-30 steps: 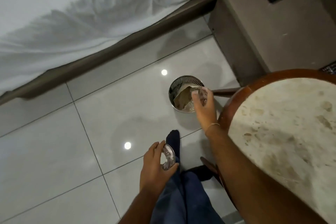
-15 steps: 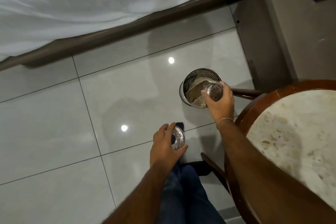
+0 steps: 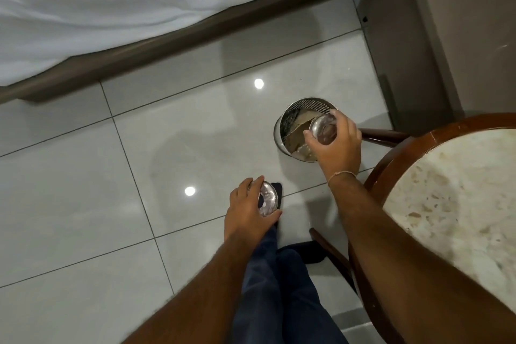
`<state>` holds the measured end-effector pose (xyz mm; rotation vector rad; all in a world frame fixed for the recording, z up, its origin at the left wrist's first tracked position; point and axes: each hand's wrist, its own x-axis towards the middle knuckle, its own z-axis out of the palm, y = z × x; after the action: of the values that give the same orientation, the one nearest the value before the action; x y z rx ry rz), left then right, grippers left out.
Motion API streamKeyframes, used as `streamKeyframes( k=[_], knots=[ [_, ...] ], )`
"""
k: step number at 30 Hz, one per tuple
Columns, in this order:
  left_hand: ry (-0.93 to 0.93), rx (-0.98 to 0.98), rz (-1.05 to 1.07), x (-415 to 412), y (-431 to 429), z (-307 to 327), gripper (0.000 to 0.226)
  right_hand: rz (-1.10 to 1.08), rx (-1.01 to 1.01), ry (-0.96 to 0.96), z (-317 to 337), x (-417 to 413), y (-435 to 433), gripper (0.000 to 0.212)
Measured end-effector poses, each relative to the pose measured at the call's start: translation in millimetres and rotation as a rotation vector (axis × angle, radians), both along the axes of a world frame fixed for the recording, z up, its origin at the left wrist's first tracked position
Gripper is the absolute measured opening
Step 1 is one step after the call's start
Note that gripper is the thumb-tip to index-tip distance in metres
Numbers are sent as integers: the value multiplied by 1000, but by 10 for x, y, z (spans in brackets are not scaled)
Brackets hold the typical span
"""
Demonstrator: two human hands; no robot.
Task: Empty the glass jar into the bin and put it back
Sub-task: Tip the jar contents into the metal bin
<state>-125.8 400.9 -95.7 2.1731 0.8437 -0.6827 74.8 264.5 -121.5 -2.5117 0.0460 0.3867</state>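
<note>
A small metal bin (image 3: 296, 109) with a perforated wall stands on the tiled floor and holds paper scraps. My right hand (image 3: 339, 145) grips a clear glass jar (image 3: 324, 128) over the bin's near right rim, its round open mouth turned up towards the camera. Lower left, my left hand (image 3: 247, 211) holds the jar's shiny round metal lid (image 3: 267, 202) by its edge, above my dark-socked foot.
A round marble-topped table (image 3: 458, 204) with a wooden rim stands at the right, one leg reaching towards the bin. A bed with white sheets (image 3: 111, 3) runs across the top. A brown cabinet (image 3: 418, 36) stands at the upper right.
My right hand has turned the jar from tipped into the bin to mouth up and drawn it slightly back. The view has swung left, so the bin sits further right.
</note>
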Motion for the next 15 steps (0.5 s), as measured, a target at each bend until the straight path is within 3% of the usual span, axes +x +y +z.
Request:
streamKeyframes(
  k=[8, 15],
  knots=[
    [-5, 6, -38, 50, -10, -32, 98, -88, -16, -6, 74, -33, 87, 90],
    [-5, -9, -38, 104, -103, -50, 98, -52, -27, -86, 61, -66, 53, 80]
  ],
)
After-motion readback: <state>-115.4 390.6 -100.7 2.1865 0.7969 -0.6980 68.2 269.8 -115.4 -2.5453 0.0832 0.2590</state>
